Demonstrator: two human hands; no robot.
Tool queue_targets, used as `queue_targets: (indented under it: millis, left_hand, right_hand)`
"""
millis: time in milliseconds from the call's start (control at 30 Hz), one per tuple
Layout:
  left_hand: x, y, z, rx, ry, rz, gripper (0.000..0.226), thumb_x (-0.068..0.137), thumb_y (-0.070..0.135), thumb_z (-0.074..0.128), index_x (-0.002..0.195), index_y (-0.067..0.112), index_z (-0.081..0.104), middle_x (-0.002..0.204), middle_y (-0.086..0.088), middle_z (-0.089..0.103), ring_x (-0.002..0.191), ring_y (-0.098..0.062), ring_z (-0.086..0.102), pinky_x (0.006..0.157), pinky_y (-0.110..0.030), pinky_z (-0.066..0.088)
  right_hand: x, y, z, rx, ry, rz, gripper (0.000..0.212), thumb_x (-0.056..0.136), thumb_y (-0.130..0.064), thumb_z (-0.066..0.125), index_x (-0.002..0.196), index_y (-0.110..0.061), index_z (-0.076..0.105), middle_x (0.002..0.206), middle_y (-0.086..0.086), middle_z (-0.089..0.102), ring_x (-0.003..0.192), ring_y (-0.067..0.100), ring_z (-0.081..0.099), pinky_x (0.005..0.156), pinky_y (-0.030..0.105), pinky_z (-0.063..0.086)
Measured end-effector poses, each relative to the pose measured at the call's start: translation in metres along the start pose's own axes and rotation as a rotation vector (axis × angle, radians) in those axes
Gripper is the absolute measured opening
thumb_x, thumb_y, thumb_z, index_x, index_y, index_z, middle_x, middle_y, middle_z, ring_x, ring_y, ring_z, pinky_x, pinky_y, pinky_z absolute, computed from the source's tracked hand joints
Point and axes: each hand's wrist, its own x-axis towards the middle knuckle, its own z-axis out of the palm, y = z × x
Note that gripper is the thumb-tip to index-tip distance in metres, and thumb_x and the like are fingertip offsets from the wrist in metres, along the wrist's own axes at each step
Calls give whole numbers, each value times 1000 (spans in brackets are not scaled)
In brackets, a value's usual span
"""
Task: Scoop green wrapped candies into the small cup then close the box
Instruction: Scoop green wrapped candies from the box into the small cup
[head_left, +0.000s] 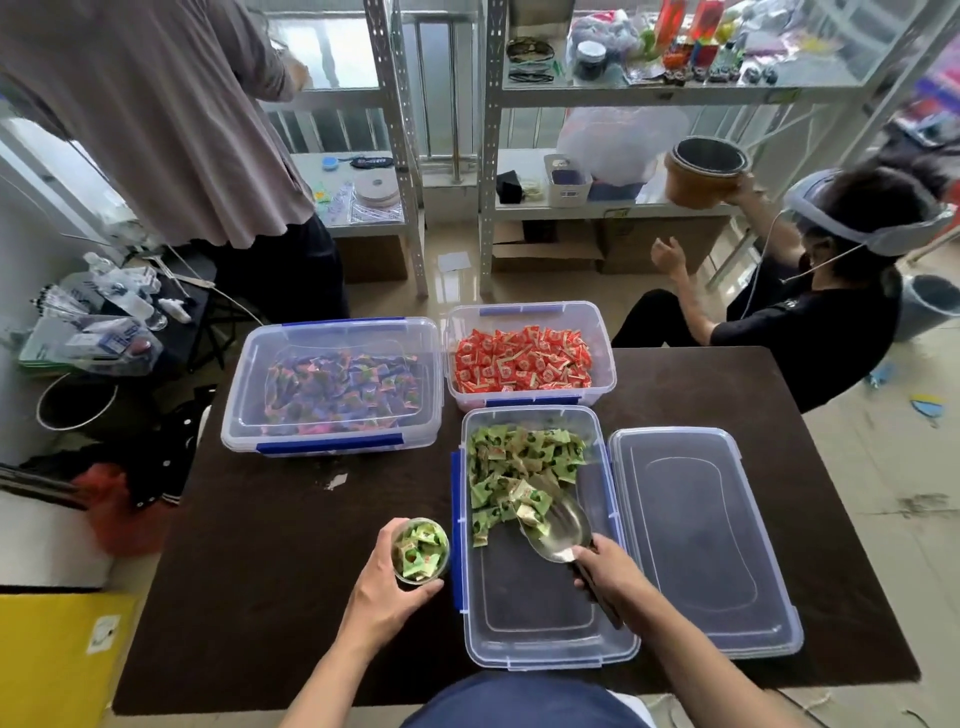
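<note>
Left hand (383, 592) wraps the small cup (421, 551), part-filled with green candies, on the dark table (270, 571) just left of the open box (540, 540). Right hand (610, 571) grips the metal scoop (558, 527) handle; its bowl lies inside the box against the green candy pile (519, 467). Lid (696, 540) lies beside the box, right. Two more candy boxes behind; shelving and two other people further back.

One head-worn wide-angle view looks forward and steeply down from close above the counter (291, 571), with shelves (623, 93) curving across the far top edge.
</note>
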Motion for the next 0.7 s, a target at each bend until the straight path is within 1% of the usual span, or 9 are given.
queue_targets:
  millis: [67,133,267,333,400,467,567,633,700]
  left_hand:
    - [-1,0,3,-15,30,19,86,66,43,89,134,47,36,132,25,50,119,10,49,97,-12,38]
    - [-2,-1,8,-25,65,28,87,65,44,89,136,44,39,134,22,52,122,3,51,103,-21,42]
    - [-2,0,17,-36,102,40,91,64,37,90,139,42,40,138,17,52,126,-3,51,107,-25,42]
    - [-3,2,21,-35,109,41,92,63,34,90,139,42,40,138,17,52,125,-3,51,106,-21,40]
    - [-4,2,23,-28,108,37,93,63,32,90,140,41,40,138,19,51,125,-2,51,105,-15,37]
    - [-4,0,24,-19,114,41,93,63,32,89,142,39,40,139,19,51,126,-3,51,106,-14,36]
    - [-5,-2,24,-29,119,47,92,64,39,86,143,38,40,137,16,53,125,-3,52,107,-26,44]
    - [-5,-3,24,-36,122,46,92,64,44,85,143,39,39,136,17,54,124,-3,53,105,-29,46]
    - [-4,-3,23,-57,125,46,92,63,46,86,142,40,40,133,18,56,122,-3,55,103,-31,48]
  right_hand:
    - [-13,-5,-3,-30,-17,-58,13,98,-11,46,102,-6,57,76,9,62,58,15,54,50,27,40]
    - [-27,-12,-5,-71,-40,-103,14,97,-9,46,103,-6,58,72,7,65,56,14,53,49,25,39]
    - [-56,-39,-4,-181,-113,-185,18,97,-13,49,107,-18,62,73,4,71,57,11,56,50,19,43]
    - [-65,-51,0,-276,-153,-243,18,96,-16,50,108,-22,64,74,5,72,59,11,58,54,23,48]
    - [-73,-63,7,-410,-195,-305,16,97,-22,52,106,-22,64,78,7,75,59,10,61,63,32,55]
    - [-79,-75,17,-545,-219,-348,15,98,-29,53,105,-20,64,82,6,76,61,9,64,71,38,59]
    - [-85,-89,36,-754,-155,-394,19,97,-35,56,102,-18,62,92,5,75,78,18,70,76,40,58]
    - [-87,-94,49,-855,-74,-417,24,95,-42,57,104,-20,59,100,6,72,87,25,69,78,42,57]
    - [-90,-99,61,-919,-49,-450,30,96,-45,55,108,-18,56,106,9,69,93,29,66,79,43,55]
